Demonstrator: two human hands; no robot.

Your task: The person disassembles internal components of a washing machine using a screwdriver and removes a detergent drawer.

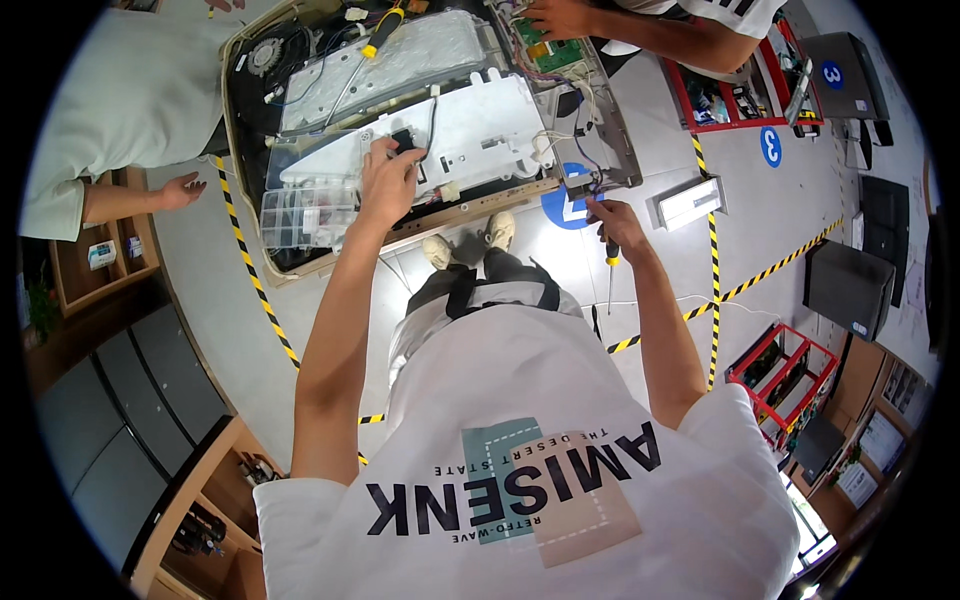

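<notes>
An opened appliance casing (pixel 400 238) lies in front of me, with a white moulded panel (pixel 490 125) inside. My left hand (pixel 388 185) rests over this panel, thumb and fingers closed around a small black part (pixel 404 140). To the right, beyond the casing's near edge, my right hand (pixel 622 228) grips a screwdriver (pixel 612 252) with a yellow-and-black handle, its shaft pointing back toward me. Its fingertips are also at a dark box-shaped piece (pixel 579 187) with wires; whether they pinch it I cannot tell. A clear compartment box (pixel 308 215) sits left of my left hand.
Another yellow-and-black screwdriver (pixel 383 35) lies on the silvery cover (pixel 440 60). A co-worker's hand (pixel 558 18) touches a green circuit board (pixel 550 52); another person's hand (pixel 180 192) is at left. A white box (pixel 690 203) and red tool racks (pixel 785 385) stand right.
</notes>
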